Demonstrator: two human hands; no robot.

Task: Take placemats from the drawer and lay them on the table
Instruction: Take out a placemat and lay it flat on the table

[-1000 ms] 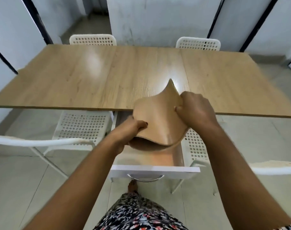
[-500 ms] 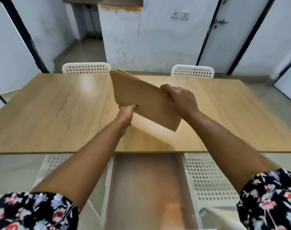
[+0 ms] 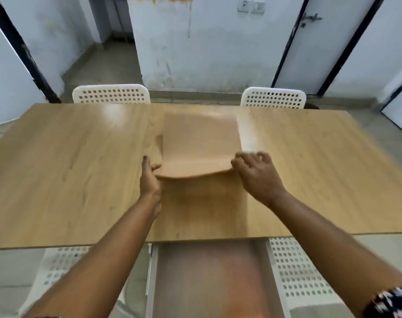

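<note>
A stack of tan placemats (image 3: 200,143) lies nearly flat over the middle of the wooden table (image 3: 69,171), its near edge bowed up a little off the surface. My left hand (image 3: 149,177) holds the stack's near left corner, thumb on top. My right hand (image 3: 256,173) pinches the near right corner with curled fingers. The far edge of the stack is blurred. Below the table's front edge the open drawer (image 3: 209,278) shows a bare brownish bottom.
Two white perforated chairs (image 3: 110,94) (image 3: 273,98) stand at the table's far side. Two more chair seats (image 3: 296,269) flank the drawer at the near side. Behind are a stained white wall and a door (image 3: 310,42).
The stack went from being lifted out of the drawer, to tilted up in the air over the table, to lowered nearly flat onto the table's middle. Both hands kept hold of it.
</note>
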